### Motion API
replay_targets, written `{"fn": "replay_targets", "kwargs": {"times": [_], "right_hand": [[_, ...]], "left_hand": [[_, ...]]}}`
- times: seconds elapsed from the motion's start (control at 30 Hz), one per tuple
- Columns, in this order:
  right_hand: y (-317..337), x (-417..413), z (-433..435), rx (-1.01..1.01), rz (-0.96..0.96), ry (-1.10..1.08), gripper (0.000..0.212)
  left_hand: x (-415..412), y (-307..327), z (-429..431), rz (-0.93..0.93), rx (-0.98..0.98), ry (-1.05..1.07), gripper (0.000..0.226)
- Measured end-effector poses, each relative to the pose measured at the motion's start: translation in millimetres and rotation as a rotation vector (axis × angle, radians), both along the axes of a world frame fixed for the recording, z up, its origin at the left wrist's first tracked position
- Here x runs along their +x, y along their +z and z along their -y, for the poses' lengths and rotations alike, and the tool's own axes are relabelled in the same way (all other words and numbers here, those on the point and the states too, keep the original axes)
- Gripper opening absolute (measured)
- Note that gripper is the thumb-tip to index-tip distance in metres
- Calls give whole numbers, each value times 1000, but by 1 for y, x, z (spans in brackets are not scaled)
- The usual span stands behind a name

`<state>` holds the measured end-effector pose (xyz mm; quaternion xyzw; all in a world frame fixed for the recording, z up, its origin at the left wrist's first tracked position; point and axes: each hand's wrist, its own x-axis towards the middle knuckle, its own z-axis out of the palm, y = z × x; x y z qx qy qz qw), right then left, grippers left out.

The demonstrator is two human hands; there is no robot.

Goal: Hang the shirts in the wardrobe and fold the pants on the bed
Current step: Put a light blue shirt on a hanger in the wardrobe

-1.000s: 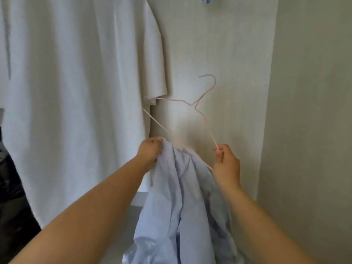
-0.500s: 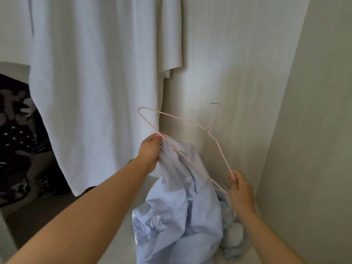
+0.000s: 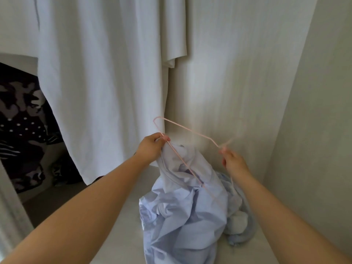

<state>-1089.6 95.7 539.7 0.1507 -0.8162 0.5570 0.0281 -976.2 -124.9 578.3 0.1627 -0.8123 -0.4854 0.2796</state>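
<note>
A pale blue shirt (image 3: pixel 182 212) hangs crumpled from my left hand (image 3: pixel 151 147), which grips its upper edge together with one wire of a thin pink hanger (image 3: pixel 187 129). My right hand (image 3: pixel 231 161) pinches the hanger near its neck, where the hook is blurred. The hanger's lower wire runs down across the front of the shirt. The shirt's lower part lies bunched on the wardrobe floor (image 3: pixel 118 229).
A white t-shirt (image 3: pixel 99 88) hangs at the left and middle of the wardrobe. A dark patterned garment (image 3: pixel 22 119) sits behind it at the left. The wardrobe's back wall (image 3: pixel 228 73) and right side wall (image 3: pixel 314 130) close in the corner.
The view has tilted down. My right hand slid from the hanger's lower corner up to its neck, and the hanger tipped flatter and lower. My left hand kept its grip on the shirt.
</note>
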Motion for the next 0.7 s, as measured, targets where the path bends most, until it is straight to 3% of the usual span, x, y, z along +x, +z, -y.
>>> {"fn": "replay_targets", "kwargs": {"times": [0.17,0.33,0.4,0.53,0.7], "right_hand": [[31,-10,19,-198,-22,0,40],[43,-25,4,-152,-68,74,39],[42,-29,-1,-51,-155,85,39],[40,-36,-10,157,-304,94,31],[43,-42,-12,341,-441,-33,28]], "left_hand": [[7,0,5,29,-35,-25,23],[17,11,37,509,-515,52,38],[19,18,45,589,-663,152,43],[20,35,57,484,-737,341,34],[24,55,57,311,-854,346,27]]}}
